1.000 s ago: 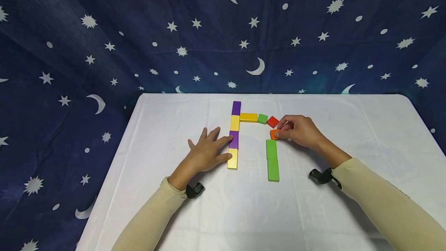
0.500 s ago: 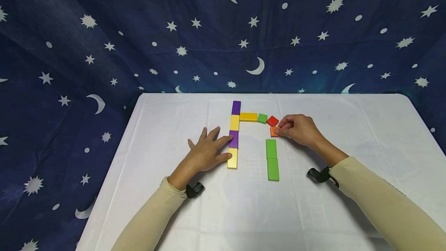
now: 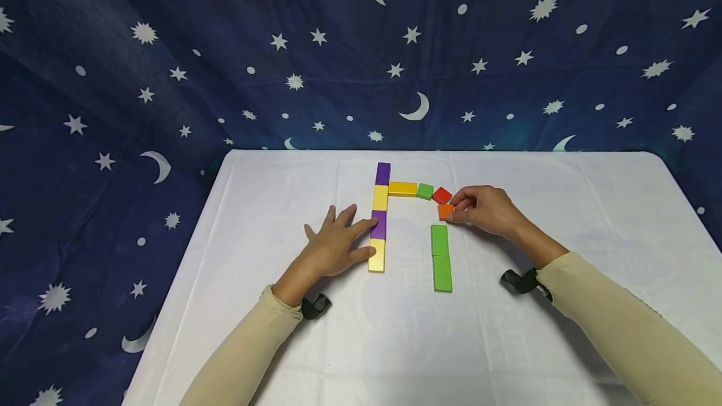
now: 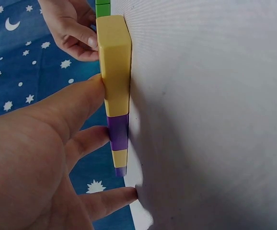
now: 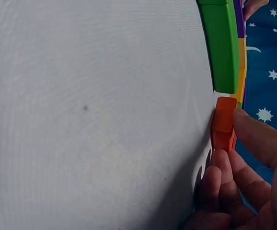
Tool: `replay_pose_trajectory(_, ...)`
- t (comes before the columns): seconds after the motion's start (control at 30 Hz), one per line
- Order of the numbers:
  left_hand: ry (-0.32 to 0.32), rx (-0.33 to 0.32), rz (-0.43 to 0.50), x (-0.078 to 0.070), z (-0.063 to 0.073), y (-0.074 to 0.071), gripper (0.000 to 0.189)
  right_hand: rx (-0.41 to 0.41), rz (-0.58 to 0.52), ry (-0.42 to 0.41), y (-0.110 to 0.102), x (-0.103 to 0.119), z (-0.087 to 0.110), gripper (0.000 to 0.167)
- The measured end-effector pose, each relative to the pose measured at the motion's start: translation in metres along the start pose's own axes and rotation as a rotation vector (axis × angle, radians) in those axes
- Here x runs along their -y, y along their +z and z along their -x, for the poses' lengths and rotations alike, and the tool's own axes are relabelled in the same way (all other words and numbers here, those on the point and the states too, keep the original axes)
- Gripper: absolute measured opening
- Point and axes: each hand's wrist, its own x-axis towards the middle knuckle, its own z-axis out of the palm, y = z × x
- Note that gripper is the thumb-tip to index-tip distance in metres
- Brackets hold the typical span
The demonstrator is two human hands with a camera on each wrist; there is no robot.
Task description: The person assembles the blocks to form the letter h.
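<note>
My right hand (image 3: 487, 210) pinches a small orange block (image 3: 443, 211), with the thumb on it and fingertips by its far side in the right wrist view. Just behind it lies a tilted red block (image 3: 442, 195). My left hand (image 3: 327, 250) is spread beside a straight column of alternating purple and yellow blocks. Its index fingertip touches the lower purple block (image 3: 380, 232), and its thumb touches the nearest yellow block (image 4: 115, 72). From the column's upper part a yellow-orange block (image 3: 403, 189) runs right to a small green block (image 3: 425, 191), whose corner meets the red one.
Two long green blocks (image 3: 442, 274) lie end to end below the orange block, with a small gap between. A white cloth (image 3: 395, 349) covers the table. Behind it hangs a dark blue curtain (image 3: 338, 17) with moons and stars. Each wrist wears a black camera mount (image 3: 316, 307).
My right hand has shifted the orange block slightly away from the long green blocks, closer to the red one. My left hand stays in place on the column.
</note>
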Motion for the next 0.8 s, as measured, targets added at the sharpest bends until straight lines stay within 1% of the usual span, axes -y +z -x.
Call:
replay_pose_trajectory(0.4, 0.007, -0.006, 0.004, 0.0008, 0.0009, 0.0, 0.064, -0.006, -0.001, -0.009, -0.0009, -0.0003, 0.0003, 0.033)
replay_pose_trajectory(0.8, 0.006, -0.01, -0.007, -0.0001, 0.0002, 0.001, 0.064, -0.006, -0.008, 0.005, -0.0033, -0.0019, 0.0001, 0.034)
